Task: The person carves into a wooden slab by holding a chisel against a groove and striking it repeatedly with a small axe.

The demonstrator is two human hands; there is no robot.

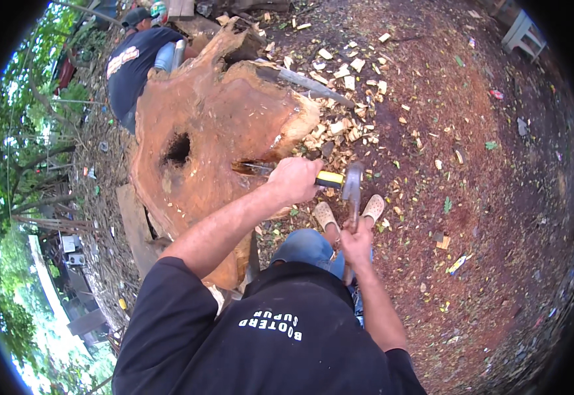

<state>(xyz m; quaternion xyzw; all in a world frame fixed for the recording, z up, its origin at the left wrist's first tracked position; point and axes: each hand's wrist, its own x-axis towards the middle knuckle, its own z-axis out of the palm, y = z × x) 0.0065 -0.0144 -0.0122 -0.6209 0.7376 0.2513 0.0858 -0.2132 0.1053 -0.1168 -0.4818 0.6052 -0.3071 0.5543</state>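
My left hand (295, 180) is closed around a chisel with a yellow and black handle (330, 179). Its blade points left into a narrow slot (251, 168) in a large reddish-brown wood slab (214, 131). Close by the handle's butt is the grey head of a hammer (353, 183); whether they touch, I cannot tell. My right hand (357, 242) grips the hammer's shaft, with the head pointing away from me. A dark round hollow (178, 149) shows in the slab, left of the slot.
Beyond the slab at the upper left, another person (135, 66) in a dark shirt bends down. Wood chips (349, 82) litter the ground past its right edge. A grey plank (307, 82) lies against the slab's far side. A pale plastic stool (524, 36) stands far right.
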